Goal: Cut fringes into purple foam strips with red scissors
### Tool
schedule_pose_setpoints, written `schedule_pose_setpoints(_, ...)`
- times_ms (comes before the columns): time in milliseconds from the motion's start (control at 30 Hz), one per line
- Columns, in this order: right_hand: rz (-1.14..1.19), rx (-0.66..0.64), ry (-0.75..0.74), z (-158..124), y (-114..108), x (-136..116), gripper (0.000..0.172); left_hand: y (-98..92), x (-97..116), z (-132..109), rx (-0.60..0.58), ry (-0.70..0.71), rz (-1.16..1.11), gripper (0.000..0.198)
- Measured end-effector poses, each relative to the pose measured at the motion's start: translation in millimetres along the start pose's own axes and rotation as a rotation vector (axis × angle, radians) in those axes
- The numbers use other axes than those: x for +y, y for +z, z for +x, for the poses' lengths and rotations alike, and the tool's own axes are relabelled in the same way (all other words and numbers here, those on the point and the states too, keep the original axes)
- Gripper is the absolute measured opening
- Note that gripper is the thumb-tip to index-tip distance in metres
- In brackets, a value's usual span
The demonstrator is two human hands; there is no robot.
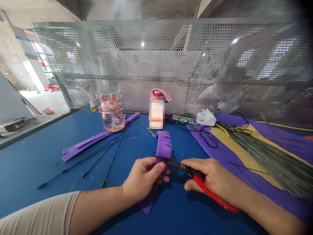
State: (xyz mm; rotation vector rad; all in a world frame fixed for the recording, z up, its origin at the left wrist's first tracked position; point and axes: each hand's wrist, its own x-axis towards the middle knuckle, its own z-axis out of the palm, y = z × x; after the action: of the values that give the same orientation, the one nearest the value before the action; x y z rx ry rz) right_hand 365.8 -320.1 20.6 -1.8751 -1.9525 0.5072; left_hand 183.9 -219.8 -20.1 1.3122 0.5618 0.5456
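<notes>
My left hand (144, 178) pinches a strip of purple crepe paper (163, 147) whose far end is cut into a fringe and stands up above the blue table (36, 156). My right hand (215, 181) is closed round red-handled scissors (195, 178), and the dark blades point left, reaching the strip just above my left thumb. The strip's lower end trails under my left wrist.
Several green wire stems (97, 158) and a folded purple strip (95, 140) lie to the left. A pink cup (111, 112) and a pink bottle (157, 109) stand at the back before a perforated metal screen (171, 65). Purple and yellow sheets (234, 143), a bundle of wires (269, 156), tape rolls and a white mask (205, 117) lie at the right.
</notes>
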Motion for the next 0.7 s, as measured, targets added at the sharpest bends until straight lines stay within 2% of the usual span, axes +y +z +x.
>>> schedule_pose_setpoints(167, -0.076, 0.011, -0.002, -1.3, -8.2, 5.8, 0.058, 0.0, -1.3, 6.1, 0.025, -0.032, -0.065, 0.038)
schedule_pose_setpoints(400, 0.022, 0.094, -0.058, 0.9, -6.9, 27.8, 0.06, -1.8, -5.0, 12.3, 0.046, -0.047, -0.134, 0.034)
schedule_pose_setpoints(533, 0.023, -0.007, -0.098, 0.8, -11.6, 23.2, 0.064, -3.4, -5.7, 13.2, 0.07, -0.03, -0.163, 0.034)
schedule_pose_setpoints(700, 0.062, -0.131, -0.048, -1.3, -28.1, 24.9, 0.069, -2.9, -5.5, 15.1, 0.064, -0.034, -0.181, 0.035)
